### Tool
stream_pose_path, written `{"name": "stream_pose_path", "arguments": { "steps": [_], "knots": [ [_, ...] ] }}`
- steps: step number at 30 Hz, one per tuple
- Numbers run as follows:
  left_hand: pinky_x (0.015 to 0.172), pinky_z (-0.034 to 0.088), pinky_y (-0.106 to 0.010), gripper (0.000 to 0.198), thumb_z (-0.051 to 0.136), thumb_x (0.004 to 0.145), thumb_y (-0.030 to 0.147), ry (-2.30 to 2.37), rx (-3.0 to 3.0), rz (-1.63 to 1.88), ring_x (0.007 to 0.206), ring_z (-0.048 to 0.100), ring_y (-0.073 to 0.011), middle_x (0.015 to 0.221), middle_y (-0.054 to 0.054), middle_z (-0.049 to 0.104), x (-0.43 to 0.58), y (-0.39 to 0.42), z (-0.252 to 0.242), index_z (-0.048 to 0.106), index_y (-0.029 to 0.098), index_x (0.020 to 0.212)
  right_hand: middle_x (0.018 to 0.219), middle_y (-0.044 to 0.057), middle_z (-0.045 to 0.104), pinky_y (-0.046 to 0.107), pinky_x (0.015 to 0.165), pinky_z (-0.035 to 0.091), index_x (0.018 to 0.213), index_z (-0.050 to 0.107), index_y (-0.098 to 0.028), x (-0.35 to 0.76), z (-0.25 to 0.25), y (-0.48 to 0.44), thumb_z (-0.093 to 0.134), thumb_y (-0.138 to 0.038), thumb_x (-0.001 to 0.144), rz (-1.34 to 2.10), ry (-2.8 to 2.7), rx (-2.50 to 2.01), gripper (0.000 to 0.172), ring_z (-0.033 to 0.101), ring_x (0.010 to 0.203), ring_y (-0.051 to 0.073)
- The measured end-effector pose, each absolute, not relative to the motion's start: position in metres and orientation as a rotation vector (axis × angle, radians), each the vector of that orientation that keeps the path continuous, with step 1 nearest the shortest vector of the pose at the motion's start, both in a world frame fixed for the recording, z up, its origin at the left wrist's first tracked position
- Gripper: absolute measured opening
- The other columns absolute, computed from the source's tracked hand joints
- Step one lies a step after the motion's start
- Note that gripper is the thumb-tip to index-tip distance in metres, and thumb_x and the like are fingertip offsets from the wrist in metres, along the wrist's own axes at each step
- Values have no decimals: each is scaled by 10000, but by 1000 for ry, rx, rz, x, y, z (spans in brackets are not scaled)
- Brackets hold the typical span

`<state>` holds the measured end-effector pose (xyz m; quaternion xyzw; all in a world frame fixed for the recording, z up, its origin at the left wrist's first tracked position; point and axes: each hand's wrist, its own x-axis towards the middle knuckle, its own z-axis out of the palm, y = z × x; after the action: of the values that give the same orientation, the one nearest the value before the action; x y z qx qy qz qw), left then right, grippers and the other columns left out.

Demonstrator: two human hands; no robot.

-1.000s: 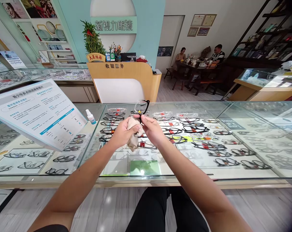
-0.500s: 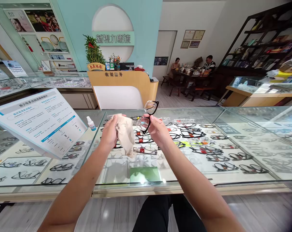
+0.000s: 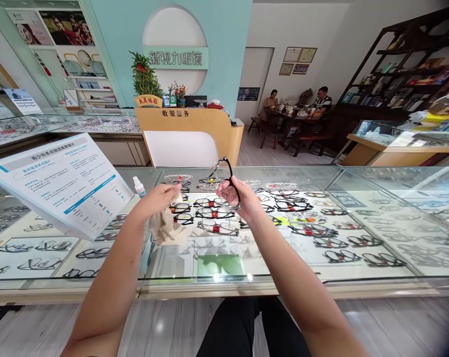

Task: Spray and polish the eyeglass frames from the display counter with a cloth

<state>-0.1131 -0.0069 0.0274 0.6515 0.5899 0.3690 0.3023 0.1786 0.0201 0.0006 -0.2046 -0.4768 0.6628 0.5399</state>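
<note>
Head view: right hand grip closed on black-framed glasses, seemingly near bridge, frame turned on end above tabletop, toward far edge. Likely light, stiff, fragile at temples; best held by bridge or rim, fingers off lenses. Left hand grip closed on beige cloth, probably soft, limp, bunching below palm. White bottle just beyond, toward far edge; printed board tilted at tabletop's left.
</note>
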Motion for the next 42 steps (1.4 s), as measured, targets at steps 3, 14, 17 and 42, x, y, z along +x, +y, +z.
{"name": "stream_pose_path", "arguments": {
  "steps": [3, 14, 17, 42],
  "knots": [
    [932, 528, -464, 382, 651, 1006, 583, 1835, 2068, 808, 1054, 738, -367, 1103, -121, 803, -104, -5, 19, 812, 237, 1016, 802, 36, 807, 275, 774, 592, 770, 849, -218, 186, 4, 22, 968, -676, 769, 1530, -1194, -509, 474, 736, 755, 161],
    [1259, 365, -509, 877, 837, 913, 702, 1226, 2585, 1415, 1500, 588, -380, 1568, -157, 704, -59, -17, 1, 560, 273, 1625, 769, 74, 827, 386, 866, 592, 813, 884, -195, 196, 11, 15, 764, -715, 963, 1545, -1839, -518, 554, 761, 791, 237],
    [1224, 387, -498, 810, 848, 897, 710, 1242, 2564, 1369, 1395, 649, -363, 1470, -140, 760, -60, -18, 2, 643, 267, 1544, 796, 75, 849, 387, 836, 600, 806, 885, -201, 197, 12, 15, 780, -715, 948, 1565, -1873, -520, 544, 751, 762, 230],
    [1129, 518, -471, 627, 954, 808, 597, 1314, 2345, 1845, 1232, 703, -339, 1281, -106, 774, -47, -36, 89, 709, 255, 1273, 1064, 83, 838, 359, 853, 535, 918, 804, -257, 215, -19, 65, 686, -673, 861, 1116, -1169, -703, 435, 715, 1009, 257]
  ]
}}
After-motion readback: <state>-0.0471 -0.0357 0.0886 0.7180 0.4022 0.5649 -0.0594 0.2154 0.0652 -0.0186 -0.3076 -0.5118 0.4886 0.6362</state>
